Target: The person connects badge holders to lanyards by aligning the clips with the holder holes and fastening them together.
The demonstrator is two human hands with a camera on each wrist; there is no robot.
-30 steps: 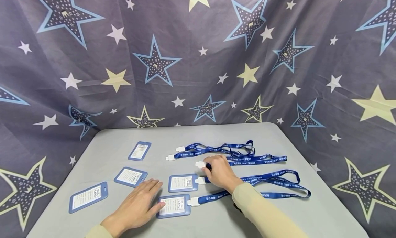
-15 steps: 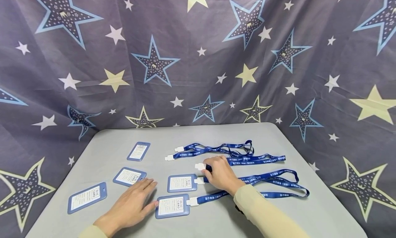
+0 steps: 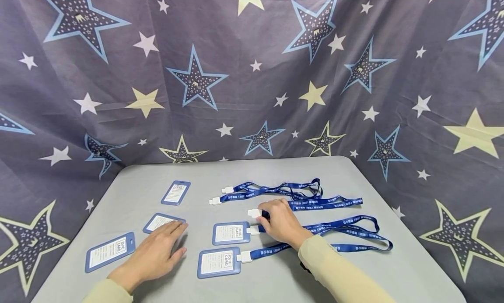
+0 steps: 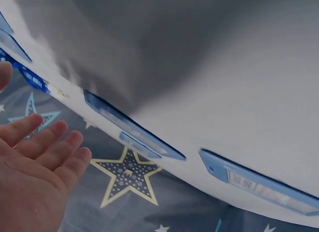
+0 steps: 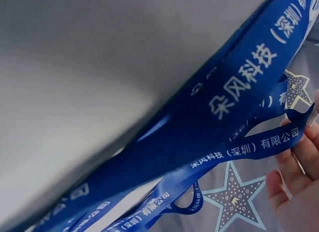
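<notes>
In the head view my right hand pinches a blue lanyard just behind its white clip. The strap runs between thumb and fingers in the right wrist view. My left hand has its fingers extended, with the fingertips over the near part of a blue badge holder. The left wrist view shows those fingers holding nothing; contact with the holder cannot be told. Two badge holders, an upper one and a lower one, lie between the hands, joined to lanyards by white clips.
Another badge holder lies at the left, and one more farther back. Two tangled lanyards lie behind my right hand. Long loops spread right under my forearm. A star-patterned curtain stands behind the grey table.
My left hand has moved left, away from the lower clipped badge holder and over the loose one. The right hand keeps its grip on the lanyard in nearly the same place.
</notes>
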